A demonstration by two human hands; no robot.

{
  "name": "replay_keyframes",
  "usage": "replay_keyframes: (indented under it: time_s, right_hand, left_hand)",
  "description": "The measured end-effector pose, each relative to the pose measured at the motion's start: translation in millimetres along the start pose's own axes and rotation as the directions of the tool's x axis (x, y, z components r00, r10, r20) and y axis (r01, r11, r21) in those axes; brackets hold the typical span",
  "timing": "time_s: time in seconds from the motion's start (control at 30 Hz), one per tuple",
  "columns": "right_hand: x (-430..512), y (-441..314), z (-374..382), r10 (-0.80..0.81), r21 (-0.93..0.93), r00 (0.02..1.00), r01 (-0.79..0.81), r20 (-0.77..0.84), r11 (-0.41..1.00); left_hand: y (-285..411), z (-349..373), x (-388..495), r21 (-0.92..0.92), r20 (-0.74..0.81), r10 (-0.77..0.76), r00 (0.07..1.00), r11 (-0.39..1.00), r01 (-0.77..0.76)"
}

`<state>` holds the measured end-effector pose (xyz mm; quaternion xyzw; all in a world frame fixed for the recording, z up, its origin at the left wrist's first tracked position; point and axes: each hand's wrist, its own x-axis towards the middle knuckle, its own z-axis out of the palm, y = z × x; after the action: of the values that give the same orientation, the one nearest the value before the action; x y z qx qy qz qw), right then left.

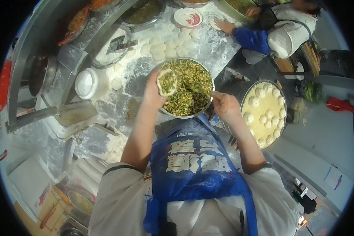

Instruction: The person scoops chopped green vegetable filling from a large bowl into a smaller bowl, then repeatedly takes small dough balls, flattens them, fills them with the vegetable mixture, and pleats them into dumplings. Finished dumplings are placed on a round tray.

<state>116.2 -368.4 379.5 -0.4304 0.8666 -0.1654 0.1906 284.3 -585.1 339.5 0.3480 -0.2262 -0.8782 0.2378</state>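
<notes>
My left hand (154,91) cups a round dough wrapper (159,85) with chopped green filling (168,82) heaped on it, held over the left side of a metal bowl (213,84). The bowl is full of chopped green and yellow filling (183,103). At its right rim my right hand (226,106) is closed around the handle of a utensil (198,88). The utensil's end is blurred and sits in the filling, so its exact shape is hidden.
Dough discs (165,48) lie on the floured table (135,70) beyond the bowl. A steamer tray (261,106) of filled buns stands at right. At left are a white tub (85,83) and a flour pan (106,56) with a scraper. A co-worker's hand (224,26) presses dough.
</notes>
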Motion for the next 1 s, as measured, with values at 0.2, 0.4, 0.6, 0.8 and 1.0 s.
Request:
replay_keyframes:
  time_s: [0.2,0.4,0.6,0.8,1.0]
  right_hand:
    - [11,-11,35,-0.101,0.054,0.993,0.098,0.057,0.994]
    - [-16,-14,10,0.157,0.485,0.971,-0.227,0.181,0.845]
    - [-28,-43,8,-0.307,0.059,0.907,0.337,-0.288,0.940]
    - [-23,-23,5,0.162,0.755,0.938,-0.343,0.307,0.559]
    - [7,-11,-3,0.103,0.083,0.977,-0.120,0.189,0.989]
  left_hand:
    - [23,-9,6,-0.107,0.172,-0.046,0.984,0.992,0.065]
    - [18,18,-12,0.068,-0.238,-0.084,0.968,0.992,0.103]
    - [-33,20,14,-0.103,0.062,-0.173,0.983,0.978,0.179]
    - [-42,15,28,-0.333,0.077,-0.246,0.966,0.907,0.258]
    - [-18,1,4,-0.197,0.058,-0.020,0.998,0.980,0.031]
